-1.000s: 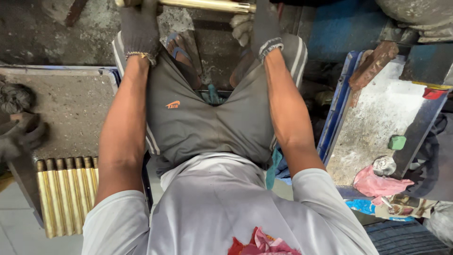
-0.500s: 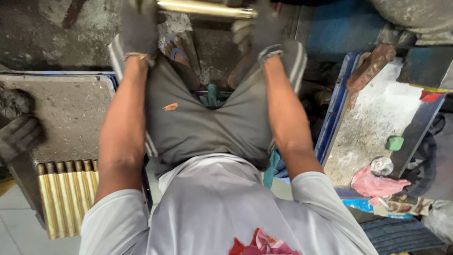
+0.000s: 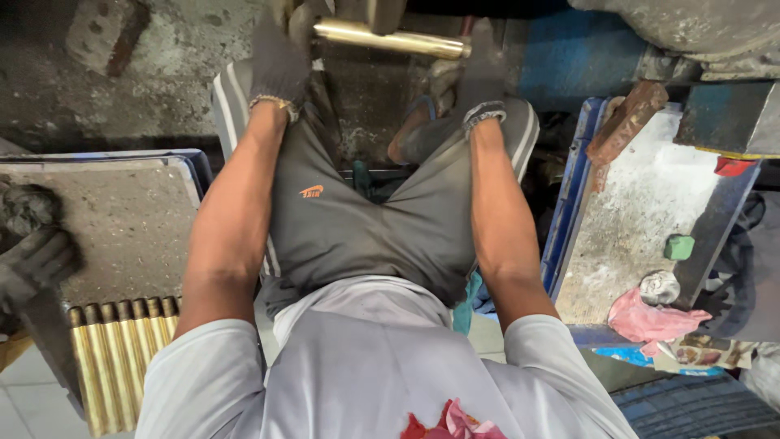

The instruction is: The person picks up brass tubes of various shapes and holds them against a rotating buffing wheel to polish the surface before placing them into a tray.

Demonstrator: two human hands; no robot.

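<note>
Brass rod (image 3: 390, 38) lies crosswise at 12 o'clock. Gloved left hand (image 3: 280, 61) grip closes on its left end. Gloved right hand (image 3: 481, 77) sits under the right end, grip state unclear.

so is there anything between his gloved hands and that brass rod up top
Nothing visible. The left hand and right hand both sit at the brass rod, one toward each end; whether the fingers close round it cannot be told.

Dim, flat light — top edge perhaps slightly blurred.

Crumpled printed wrapper (image 3: 705, 351) at lower right
</note>
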